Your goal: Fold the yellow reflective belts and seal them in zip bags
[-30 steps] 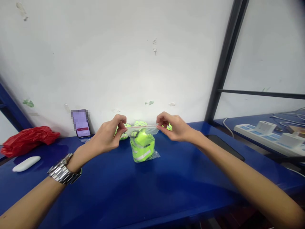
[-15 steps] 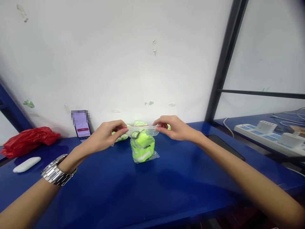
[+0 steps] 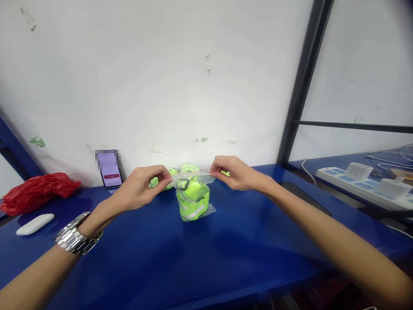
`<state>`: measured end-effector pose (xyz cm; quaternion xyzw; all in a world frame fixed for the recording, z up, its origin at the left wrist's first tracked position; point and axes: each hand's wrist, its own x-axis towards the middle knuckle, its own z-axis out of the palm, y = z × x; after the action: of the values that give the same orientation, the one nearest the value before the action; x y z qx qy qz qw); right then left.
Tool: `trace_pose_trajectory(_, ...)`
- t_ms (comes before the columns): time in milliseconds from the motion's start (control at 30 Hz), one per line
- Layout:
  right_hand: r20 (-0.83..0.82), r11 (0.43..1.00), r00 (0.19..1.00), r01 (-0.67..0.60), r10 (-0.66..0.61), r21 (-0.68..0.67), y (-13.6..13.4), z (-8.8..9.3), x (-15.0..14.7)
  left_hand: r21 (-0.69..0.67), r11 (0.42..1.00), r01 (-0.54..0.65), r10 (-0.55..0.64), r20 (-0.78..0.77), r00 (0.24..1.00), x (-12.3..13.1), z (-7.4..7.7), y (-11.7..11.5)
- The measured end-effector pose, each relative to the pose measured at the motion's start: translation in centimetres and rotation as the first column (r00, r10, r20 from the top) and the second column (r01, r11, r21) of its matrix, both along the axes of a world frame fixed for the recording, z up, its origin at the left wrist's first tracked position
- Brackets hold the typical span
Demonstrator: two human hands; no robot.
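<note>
A clear zip bag [image 3: 211,209] stands on the blue table, with a folded neon-yellow reflective vest [image 3: 193,200] inside it. Grey stripes and a dark buckle show through the plastic. My left hand [image 3: 145,185] pinches the left end of the bag's top edge between thumb and fingers. At the right end, my right hand [image 3: 232,172] pinches the same edge, so the top is stretched straight between them. More neon-yellow bundles [image 3: 189,168] lie behind the bag against the wall, partly hidden by it and my hands.
A phone [image 3: 110,170] leans on the wall at left. A red plastic bag [image 3: 40,191] and a white oval object [image 3: 35,224] lie further left. To the right are a dark flat device [image 3: 303,197], a white power strip [image 3: 342,178] with plugs, and a black metal post [image 3: 298,82].
Both hands keep hold of the bag's top edge. My right hand has shifted slightly right, and the top edge looks flatter and tauter. The buckle inside shows more clearly.
</note>
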<state>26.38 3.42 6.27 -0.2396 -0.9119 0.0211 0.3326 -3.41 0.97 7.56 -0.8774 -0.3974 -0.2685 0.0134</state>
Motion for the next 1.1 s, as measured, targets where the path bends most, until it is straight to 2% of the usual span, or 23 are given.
trace_pose_trajectory(200, 0.010, 0.999, 1.000, 0.006, -0.006, 0.042, -0.3, 0.1, -0.1, -0.018, 1.000, -0.003, 0.003, 0.013, 1.000, 0.2, 0.0, -0.2)
trace_pose_trajectory(400, 0.011, 1.000, 1.000, -0.008, 0.008, 0.003, -0.4, 0.4, -0.4, -0.094, 0.990, 0.101, -0.091, 0.104, 0.990, 0.8, -0.1, 0.3)
trace_pose_trajectory(500, 0.001, 1.000, 1.000, -0.004, 0.004, -0.005, -0.3, 0.4, -0.7, -0.113, 0.987, 0.113, -0.100, 0.112, 0.989, 1.3, 0.0, 0.5)
trace_pose_trajectory(667, 0.025, 1.000, 1.000, 0.005, -0.004, -0.029, 0.1, 0.4, -1.1, -0.063, 0.993, 0.096, -0.092, 0.064, 0.994, 2.0, 0.3, 0.4)
trace_pose_trajectory(867, 0.068, 0.997, 0.998, -0.001, -0.004, 0.073, 0.4, 0.1, -1.0, -0.007, 0.996, 0.091, -0.091, 0.011, 0.996, 2.0, 0.5, 0.3)
trace_pose_trajectory(1100, 0.104, 0.992, 0.994, -0.042, 0.030, 0.122, -0.2, 0.3, -0.9, 0.025, 0.996, 0.086, -0.085, -0.036, 0.996, 1.7, 0.4, 0.2)
